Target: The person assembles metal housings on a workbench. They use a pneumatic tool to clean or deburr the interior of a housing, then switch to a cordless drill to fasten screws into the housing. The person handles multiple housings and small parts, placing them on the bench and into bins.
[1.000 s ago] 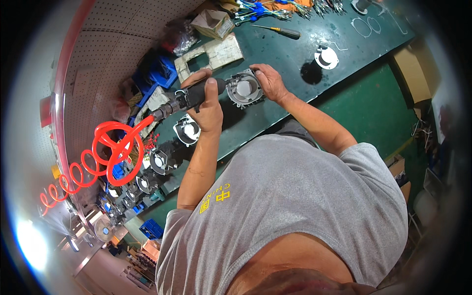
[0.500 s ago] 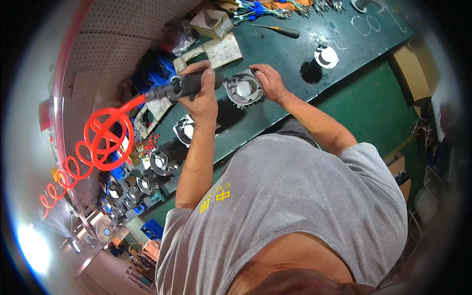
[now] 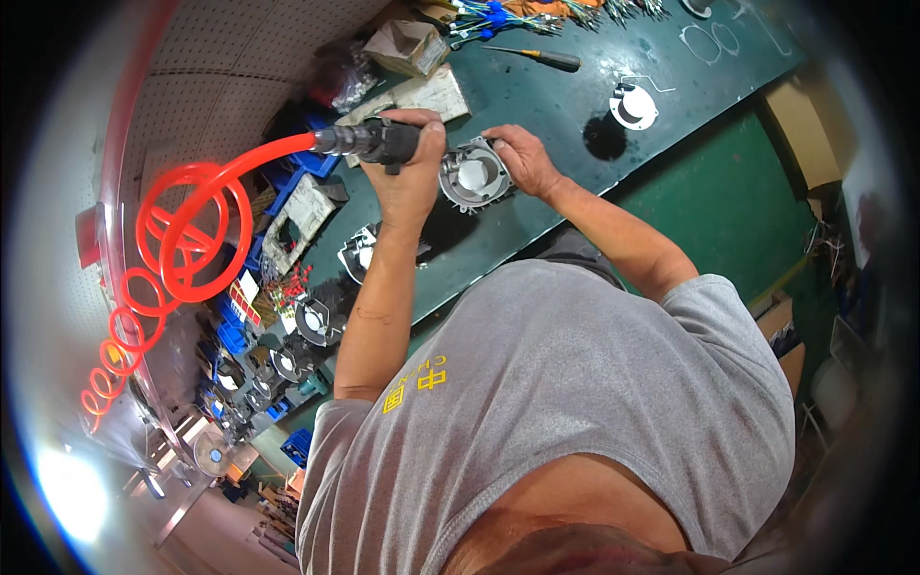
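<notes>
My left hand (image 3: 414, 163) is wrapped round a black air screwdriver (image 3: 369, 142), its red coiled hose (image 3: 273, 149) running off to the left. The tool's front end is hidden by my hand. Close to its right stands a round grey cast-metal housing (image 3: 479, 177) with a pale disc in its middle. My right hand (image 3: 525, 158) grips the housing's right rim, fingers on the far side. The housing rests on the green bench (image 3: 537, 105). A similar assembly (image 3: 359, 254) sits nearer, left of my left forearm.
A white-disc part with a bent wire (image 3: 634, 107) lies at the right, a screwdriver (image 3: 546, 59) beyond. Cable bundles (image 3: 498, 19), an open carton (image 3: 407, 48) and a worn white block (image 3: 436, 94) line the back. More assemblies (image 3: 316, 321) continue down the bench to the left.
My left hand has tilted the air screwdriver, so its hose end has swung up and toward the right. The hose coils have shifted. My right hand stays on the housing.
</notes>
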The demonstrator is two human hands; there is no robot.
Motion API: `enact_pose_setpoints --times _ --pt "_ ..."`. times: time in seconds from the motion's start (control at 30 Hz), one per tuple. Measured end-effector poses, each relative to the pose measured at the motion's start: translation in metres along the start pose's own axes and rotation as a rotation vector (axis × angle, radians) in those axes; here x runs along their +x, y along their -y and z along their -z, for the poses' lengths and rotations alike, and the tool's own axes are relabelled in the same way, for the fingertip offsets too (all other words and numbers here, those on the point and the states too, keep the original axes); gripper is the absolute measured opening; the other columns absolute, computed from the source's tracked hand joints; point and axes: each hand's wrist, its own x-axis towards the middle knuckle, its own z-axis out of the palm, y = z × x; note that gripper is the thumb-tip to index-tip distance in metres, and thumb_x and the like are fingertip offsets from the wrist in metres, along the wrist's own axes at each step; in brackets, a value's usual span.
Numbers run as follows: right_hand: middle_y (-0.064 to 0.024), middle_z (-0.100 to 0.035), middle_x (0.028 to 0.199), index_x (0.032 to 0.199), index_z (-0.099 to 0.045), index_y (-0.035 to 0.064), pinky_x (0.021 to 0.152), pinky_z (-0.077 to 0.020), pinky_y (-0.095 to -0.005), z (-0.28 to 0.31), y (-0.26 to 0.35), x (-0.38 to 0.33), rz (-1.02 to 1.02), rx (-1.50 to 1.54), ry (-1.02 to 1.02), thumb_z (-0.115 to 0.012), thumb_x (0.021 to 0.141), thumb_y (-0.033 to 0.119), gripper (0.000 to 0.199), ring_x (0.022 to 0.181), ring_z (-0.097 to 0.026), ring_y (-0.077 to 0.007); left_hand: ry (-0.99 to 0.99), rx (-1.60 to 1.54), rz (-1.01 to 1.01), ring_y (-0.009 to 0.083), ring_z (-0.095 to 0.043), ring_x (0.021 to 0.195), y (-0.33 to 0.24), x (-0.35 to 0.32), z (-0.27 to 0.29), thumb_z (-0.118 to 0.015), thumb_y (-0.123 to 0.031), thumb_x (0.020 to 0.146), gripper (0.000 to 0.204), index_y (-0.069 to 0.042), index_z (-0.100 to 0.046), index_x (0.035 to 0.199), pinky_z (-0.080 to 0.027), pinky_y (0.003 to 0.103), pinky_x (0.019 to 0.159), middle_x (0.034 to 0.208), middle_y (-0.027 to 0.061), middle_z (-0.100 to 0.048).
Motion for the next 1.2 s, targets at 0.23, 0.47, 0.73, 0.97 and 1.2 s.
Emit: enact_pose_setpoints --times 0.23,0.47,0.73,0.97,1.2 --pt "-0.0159 -0.068 0.104 0.117 -0.068 0.0044 0.092 -0.0502 -0.0439 0.003 0.003 0.000 -0.002 0.000 0.024 -0.051 0.098 0.021 0.030 0.099 -0.063 -0.0359 0.026 -0.014 -0.010 0.0132 -0.065 0.091 0.001 -0.003 0.002 -0.073 0.006 0.084 0.019 0.000 -0.065 0.100 -0.053 0.031 0.085 0.099 0.0072 -0.071" --pt "-0.0158 -0.068 0.106 0.118 -0.068 0.0042 0.091 -0.0507 -0.0443 0.001 0.003 0.000 -0.002 -0.016 0.000 -0.051 0.098 0.021 0.031 0.099 -0.063 -0.0366 -0.031 -0.008 0.015 0.0150 -0.066 0.094 -0.005 -0.005 0.008 -0.073 0.005 0.085 0.019 0.000 -0.066 0.102 -0.053 0.031 0.088 0.103 0.0096 -0.072" --pt "-0.0161 -0.069 0.105 0.116 -0.069 0.0038 0.090 -0.0515 -0.0445 -0.002 0.001 -0.001 0.022 -0.004 -0.039 -0.050 0.098 0.021 0.031 0.099 -0.063 -0.0369 -0.102 -0.195 -0.077 0.0252 -0.068 0.108 -0.014 -0.039 0.037 -0.074 -0.002 0.089 0.032 0.001 -0.059 0.117 -0.053 0.039 0.101 0.116 0.0176 -0.071" --pt "-0.0169 -0.069 0.111 0.119 -0.067 0.0009 0.097 -0.0505 -0.0381 0.000 0.001 -0.002 -0.015 0.009 0.017 -0.051 0.100 0.015 0.029 0.106 -0.065 -0.0329 -0.105 -0.180 0.015 0.0300 -0.069 0.111 -0.006 -0.080 0.050 -0.070 0.004 0.088 0.032 0.001 -0.057 0.117 -0.052 0.045 0.105 0.114 0.0178 -0.070" --pt "-0.0173 -0.069 0.112 0.120 -0.067 0.0004 0.097 -0.0503 -0.0381 0.000 -0.001 -0.002 0.018 0.000 0.008 -0.050 0.100 0.014 0.029 0.106 -0.065 -0.0333 -0.147 -0.172 0.092 0.0313 -0.068 0.109 -0.008 -0.087 0.048 -0.068 0.005 0.086 0.032 -0.001 -0.058 0.116 -0.049 0.051 0.110 0.111 0.0177 -0.069"
